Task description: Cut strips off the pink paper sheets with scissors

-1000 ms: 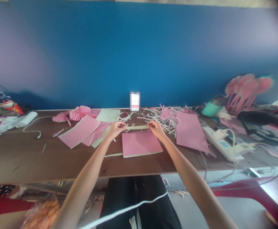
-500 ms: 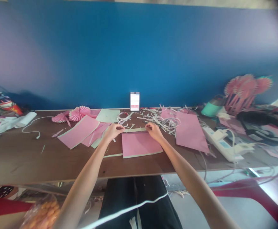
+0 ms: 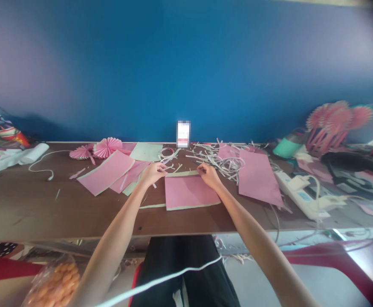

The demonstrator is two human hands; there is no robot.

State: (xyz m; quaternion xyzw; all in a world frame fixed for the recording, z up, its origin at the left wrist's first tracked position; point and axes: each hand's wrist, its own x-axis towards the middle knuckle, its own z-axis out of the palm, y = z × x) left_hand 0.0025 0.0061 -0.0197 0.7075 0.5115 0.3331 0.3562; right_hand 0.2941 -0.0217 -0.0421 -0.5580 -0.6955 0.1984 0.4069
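A pink sheet of paper [image 3: 191, 192] with pale strips along its near and far edges lies flat on the brown table [image 3: 109, 221] before me. My left hand [image 3: 154, 171] is closed in a pinch at the far left corner of the pale strip [image 3: 182, 174]. At the strip's right end my right hand [image 3: 208, 172] pinches too, its wrist over the sheet's right side. Between the hands the strip stretches along the far edge. Another thin pale strip [image 3: 152, 206] sticks out left of the sheet.
Pink sheets [image 3: 106, 172] and folded paper fans [image 3: 107, 147] lie on the left. Curled paper scraps [image 3: 227, 164] and a large pink sheet [image 3: 258, 177] are on the right, beside a power strip [image 3: 301, 196] and headphones [image 3: 355, 170]. A phone [image 3: 183, 134] leans against the wall.
The view has shifted slightly. Both hands keep nearly the same pinch at the ends of the strip, and the sheet lies as before.
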